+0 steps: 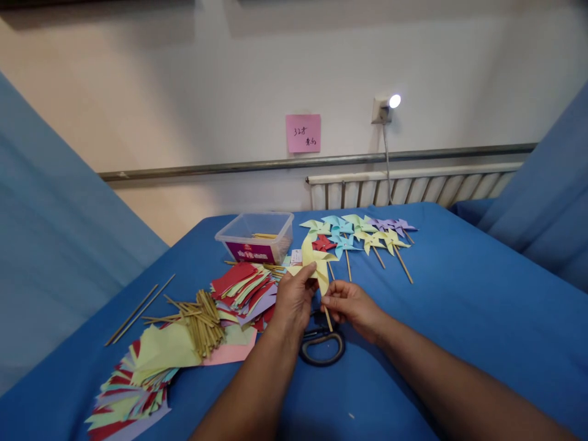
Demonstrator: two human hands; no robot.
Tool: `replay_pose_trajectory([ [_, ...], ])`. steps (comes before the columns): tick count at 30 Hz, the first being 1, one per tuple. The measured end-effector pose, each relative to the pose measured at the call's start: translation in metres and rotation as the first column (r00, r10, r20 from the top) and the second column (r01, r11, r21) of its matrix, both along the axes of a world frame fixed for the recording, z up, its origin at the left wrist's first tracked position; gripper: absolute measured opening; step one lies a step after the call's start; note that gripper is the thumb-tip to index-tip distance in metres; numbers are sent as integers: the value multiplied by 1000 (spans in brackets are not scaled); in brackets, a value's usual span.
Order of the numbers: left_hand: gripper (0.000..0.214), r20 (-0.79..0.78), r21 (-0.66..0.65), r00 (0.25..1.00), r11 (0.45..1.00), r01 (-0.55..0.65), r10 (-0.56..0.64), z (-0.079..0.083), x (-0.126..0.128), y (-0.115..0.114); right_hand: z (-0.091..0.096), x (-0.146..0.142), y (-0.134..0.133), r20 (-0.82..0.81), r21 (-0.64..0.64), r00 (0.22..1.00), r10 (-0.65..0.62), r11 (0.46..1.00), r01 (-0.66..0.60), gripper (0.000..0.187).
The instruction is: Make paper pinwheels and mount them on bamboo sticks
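A yellow paper pinwheel (316, 262) on a wooden stick is held over the blue table (459, 306). My left hand (294, 300) pinches the paper blades from the left, fingers closed on them. My right hand (349, 304) grips the stick just below the blades. Scissors (321, 346) with dark handles lie on the cloth directly under both hands, partly hidden by them.
Several finished pinwheels (362, 236) lie in a row behind my hands. A clear plastic box (255, 236) stands at the back left. Cut coloured paper squares (243, 288), a bundle of wooden sticks (204, 321) and another paper pile (138, 386) fill the left side. A radiator (404, 187) lines the wall.
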State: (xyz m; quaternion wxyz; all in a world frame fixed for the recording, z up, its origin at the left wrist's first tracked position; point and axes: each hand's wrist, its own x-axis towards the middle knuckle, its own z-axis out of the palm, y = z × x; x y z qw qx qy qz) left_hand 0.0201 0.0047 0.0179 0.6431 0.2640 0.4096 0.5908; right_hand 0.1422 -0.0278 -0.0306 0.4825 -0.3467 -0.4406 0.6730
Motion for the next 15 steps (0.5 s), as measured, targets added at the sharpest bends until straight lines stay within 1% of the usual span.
replay_pose_trajectory([
  [6, 25, -40, -1, 999, 1000, 19, -19, 5, -6, 2, 2, 8, 4, 6, 46, 1000, 23, 999, -23, 31],
  [11, 25, -71, 11, 997, 999, 42, -41, 6, -8, 4, 2, 14, 7, 45, 37, 999, 6, 999, -8, 35],
  [15, 25, -84, 21, 996, 999, 42, -40, 3, -7, 3, 0, 12, 8, 79, 82, 996, -37, 996, 30, 37],
])
